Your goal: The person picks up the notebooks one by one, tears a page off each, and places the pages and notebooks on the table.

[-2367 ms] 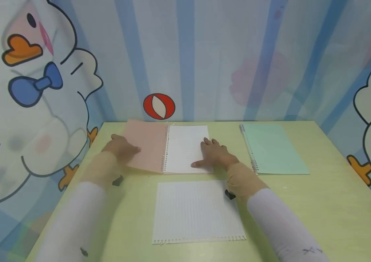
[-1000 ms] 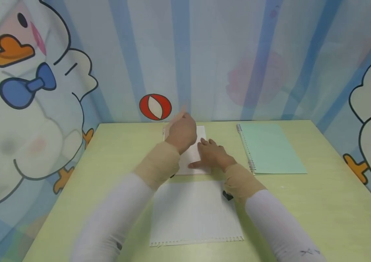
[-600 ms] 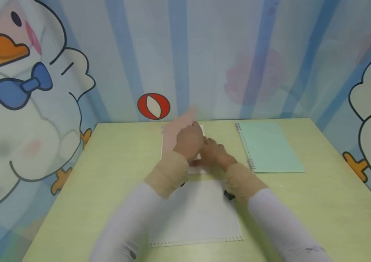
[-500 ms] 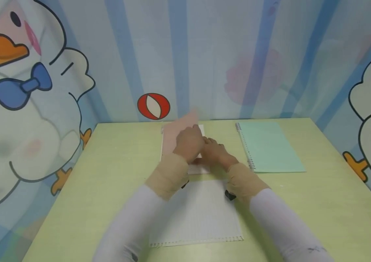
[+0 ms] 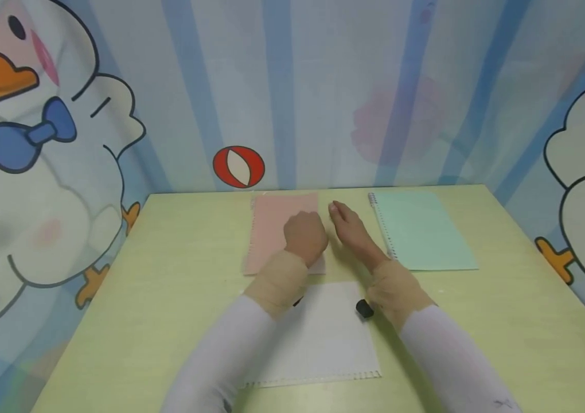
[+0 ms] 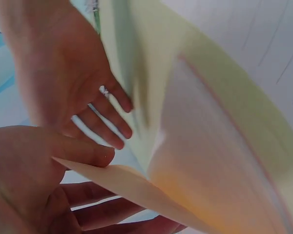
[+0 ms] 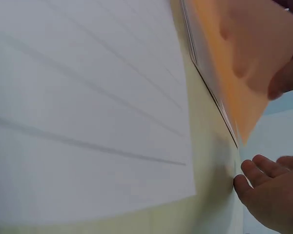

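Note:
A spiral notebook with a pink cover (image 5: 272, 223) lies at the back middle of the table, its cover folded nearly down over the white pages. My left hand (image 5: 305, 236) pinches the cover's free edge; in the left wrist view the thumb is on one side of the cover (image 6: 122, 183) and the fingers on the other. My right hand (image 5: 353, 230) hovers just right of the notebook, fingers extended, holding nothing. In front of the notebook lies a loose lined sheet (image 5: 323, 344) with a torn, perforated edge, partly hidden by my left forearm.
A green spiral notebook (image 5: 429, 229) lies closed at the back right, near my right hand. The pale yellow-green table (image 5: 483, 332) meets a cartoon-printed cloth backdrop (image 5: 318, 97) at its back edge.
My left hand has swung the pink cover from the left over to the right, across the pages. My right hand has lifted off the white page and moved slightly right.

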{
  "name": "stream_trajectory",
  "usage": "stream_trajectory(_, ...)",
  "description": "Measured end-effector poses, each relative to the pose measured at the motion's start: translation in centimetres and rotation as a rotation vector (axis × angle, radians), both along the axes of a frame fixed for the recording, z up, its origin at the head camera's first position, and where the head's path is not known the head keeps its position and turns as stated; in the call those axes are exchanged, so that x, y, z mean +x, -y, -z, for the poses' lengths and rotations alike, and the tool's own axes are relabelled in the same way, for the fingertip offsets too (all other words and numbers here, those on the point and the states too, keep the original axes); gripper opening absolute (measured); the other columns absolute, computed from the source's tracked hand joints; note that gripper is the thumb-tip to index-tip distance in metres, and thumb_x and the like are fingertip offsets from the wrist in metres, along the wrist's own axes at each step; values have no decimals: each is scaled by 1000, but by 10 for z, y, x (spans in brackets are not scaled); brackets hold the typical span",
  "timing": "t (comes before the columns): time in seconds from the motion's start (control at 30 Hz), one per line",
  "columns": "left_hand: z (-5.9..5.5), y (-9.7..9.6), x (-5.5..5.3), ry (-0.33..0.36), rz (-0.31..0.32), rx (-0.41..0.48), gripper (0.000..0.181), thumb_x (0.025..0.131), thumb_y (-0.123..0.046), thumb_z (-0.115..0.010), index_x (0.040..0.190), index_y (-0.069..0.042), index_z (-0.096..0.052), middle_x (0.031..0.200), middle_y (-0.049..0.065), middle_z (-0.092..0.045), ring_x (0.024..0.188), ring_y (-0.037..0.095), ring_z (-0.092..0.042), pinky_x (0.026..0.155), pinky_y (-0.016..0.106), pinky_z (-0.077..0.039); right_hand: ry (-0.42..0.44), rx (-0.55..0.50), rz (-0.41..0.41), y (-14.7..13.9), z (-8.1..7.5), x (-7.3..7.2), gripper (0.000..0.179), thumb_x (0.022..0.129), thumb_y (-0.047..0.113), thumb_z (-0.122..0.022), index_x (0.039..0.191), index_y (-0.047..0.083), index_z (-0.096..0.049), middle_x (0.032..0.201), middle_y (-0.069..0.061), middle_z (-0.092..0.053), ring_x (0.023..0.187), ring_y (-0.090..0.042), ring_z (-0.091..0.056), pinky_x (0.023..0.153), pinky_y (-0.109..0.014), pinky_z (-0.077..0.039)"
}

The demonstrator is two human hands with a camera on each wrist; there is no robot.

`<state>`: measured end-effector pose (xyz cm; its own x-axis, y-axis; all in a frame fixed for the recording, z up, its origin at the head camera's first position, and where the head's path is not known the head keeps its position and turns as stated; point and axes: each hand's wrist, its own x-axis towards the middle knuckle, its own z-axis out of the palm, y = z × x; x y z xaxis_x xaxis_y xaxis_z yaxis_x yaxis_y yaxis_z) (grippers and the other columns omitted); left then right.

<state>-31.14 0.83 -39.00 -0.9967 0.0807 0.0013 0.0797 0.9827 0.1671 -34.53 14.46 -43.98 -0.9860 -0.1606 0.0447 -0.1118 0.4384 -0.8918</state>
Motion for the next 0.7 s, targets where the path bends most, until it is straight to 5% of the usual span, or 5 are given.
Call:
stream_trajectory(0.2, 17, -16, 1, 74, -59, -84, 24, 105, -19, -60, 103, -6, -80, 75, 7, -73, 68, 20, -73, 55, 37, -61, 44, -183, 14, -3, 1, 5, 78, 114, 56, -30, 168, 1, -19, 163, -25, -41, 150, -41, -42, 125, -49, -29)
stream_trajectory(0.33, 27, -22, 0, 74, -50, -190, 28, 107, -22, -58, 110, -4, -80, 81, 11, -77, 68, 22, -75, 57, 38, -62, 38, -199, 30, -6, 1, 6, 76, 115, 54, -29, 168, 0, -20, 163, -27, -41, 150, -43, -42, 126, -49, -28)
stream_trajectory(0.47, 31, -25, 1, 60, -31, -289, 33, 108, -26, -59, 119, -2, -79, 99, 21, -79, 82, 36, -79, 61, 41, -64, 37, -162, 65, -8, 0, 7, 75, 115, 52, -31, 168, 1, -16, 161, -25, -44, 148, -41, -46, 125, -49, -30)
stream_trajectory(0.7, 29, -29, -3, 26, -18, -304, 37, 109, -33, -55, 127, -7, -75, 113, 16, -75, 94, 31, -75, 73, 47, -63, -78, 0, 89, -33, -20, 11, 65, 116, 45, -35, 164, 2, -29, 156, -22, -52, 143, -40, -50, 117, -55, -40)
